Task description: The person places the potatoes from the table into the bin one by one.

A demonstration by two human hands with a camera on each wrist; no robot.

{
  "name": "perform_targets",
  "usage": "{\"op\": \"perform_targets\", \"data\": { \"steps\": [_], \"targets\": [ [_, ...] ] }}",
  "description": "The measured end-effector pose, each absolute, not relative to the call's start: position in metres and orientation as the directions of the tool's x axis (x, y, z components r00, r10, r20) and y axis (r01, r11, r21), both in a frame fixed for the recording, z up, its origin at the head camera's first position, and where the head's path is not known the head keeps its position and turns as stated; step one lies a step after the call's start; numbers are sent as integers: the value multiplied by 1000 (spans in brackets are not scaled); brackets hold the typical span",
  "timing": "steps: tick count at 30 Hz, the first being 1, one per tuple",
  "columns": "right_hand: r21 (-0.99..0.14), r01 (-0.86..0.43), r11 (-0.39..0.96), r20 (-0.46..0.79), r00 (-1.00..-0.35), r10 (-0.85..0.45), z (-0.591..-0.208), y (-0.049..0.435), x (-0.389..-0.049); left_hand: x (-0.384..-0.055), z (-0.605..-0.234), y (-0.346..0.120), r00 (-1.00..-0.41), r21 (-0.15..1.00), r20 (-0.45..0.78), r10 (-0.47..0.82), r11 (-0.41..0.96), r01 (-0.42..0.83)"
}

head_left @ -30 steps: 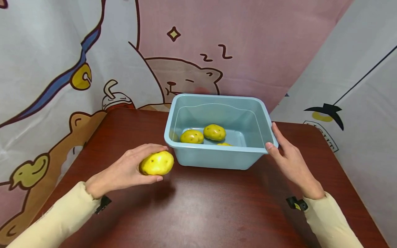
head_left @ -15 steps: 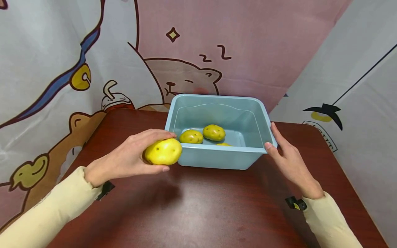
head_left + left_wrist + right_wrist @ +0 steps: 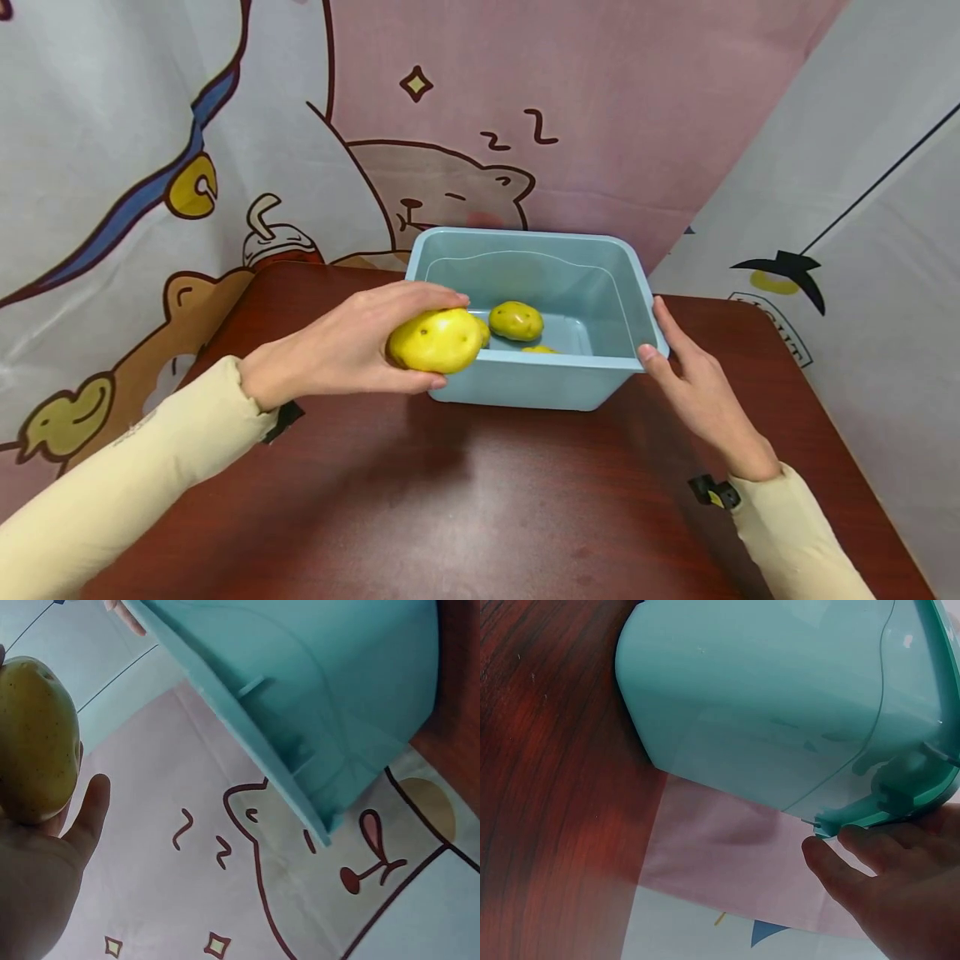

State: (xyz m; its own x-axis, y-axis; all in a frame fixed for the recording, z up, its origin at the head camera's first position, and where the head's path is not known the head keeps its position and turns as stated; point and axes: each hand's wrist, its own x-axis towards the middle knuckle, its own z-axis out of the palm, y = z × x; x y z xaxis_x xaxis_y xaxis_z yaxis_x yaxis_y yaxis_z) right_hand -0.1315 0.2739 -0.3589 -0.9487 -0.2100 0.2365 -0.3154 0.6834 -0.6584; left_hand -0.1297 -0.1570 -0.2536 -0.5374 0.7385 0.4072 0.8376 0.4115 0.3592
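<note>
In the head view my left hand (image 3: 360, 342) grips a yellow potato (image 3: 437, 341) between thumb and fingers, just over the front left rim of a light blue plastic bin (image 3: 555, 383). The left wrist view shows this potato (image 3: 37, 742) against the palm, apart from the bin (image 3: 375, 690). A second potato (image 3: 516, 321) lies on the bin's floor. Two more show only in part, one behind the held potato, one behind the front wall. My right hand (image 3: 705, 392) holds the bin's right rim near the front corner; its fingertips touch the rim in the right wrist view.
The bin stands on a dark red-brown wooden table (image 3: 480, 517), towards its far edge. Behind it hangs a cloth (image 3: 615, 100) printed with cartoon animals.
My left hand has carried the potato up and to the right, from beside the bin to over its front left rim. My right hand and the bin have stayed in place.
</note>
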Motion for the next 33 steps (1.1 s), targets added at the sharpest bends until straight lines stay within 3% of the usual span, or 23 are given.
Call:
{"op": "perform_targets", "data": {
  "steps": [6, 19, 28, 33],
  "targets": [
    [-654, -316, 687, 244, -948, -203, -358, 275, -130, -142, -243, -137, -545, 362, 363, 755, 425, 830],
    [-652, -331, 682, 259, -943, -210, -360, 276, -130, -176, -226, -84, -477, 312, 310, 823, 385, 868],
    [-637, -320, 702, 246, -947, -208, -360, 274, -130, -200, -240, -48, -491, 368, 217, 844, 395, 842],
    [-642, -310, 702, 233, -950, -206, -360, 274, -129, -208, -252, -33, -529, 377, 141, 837, 449, 810]
  ]
}}
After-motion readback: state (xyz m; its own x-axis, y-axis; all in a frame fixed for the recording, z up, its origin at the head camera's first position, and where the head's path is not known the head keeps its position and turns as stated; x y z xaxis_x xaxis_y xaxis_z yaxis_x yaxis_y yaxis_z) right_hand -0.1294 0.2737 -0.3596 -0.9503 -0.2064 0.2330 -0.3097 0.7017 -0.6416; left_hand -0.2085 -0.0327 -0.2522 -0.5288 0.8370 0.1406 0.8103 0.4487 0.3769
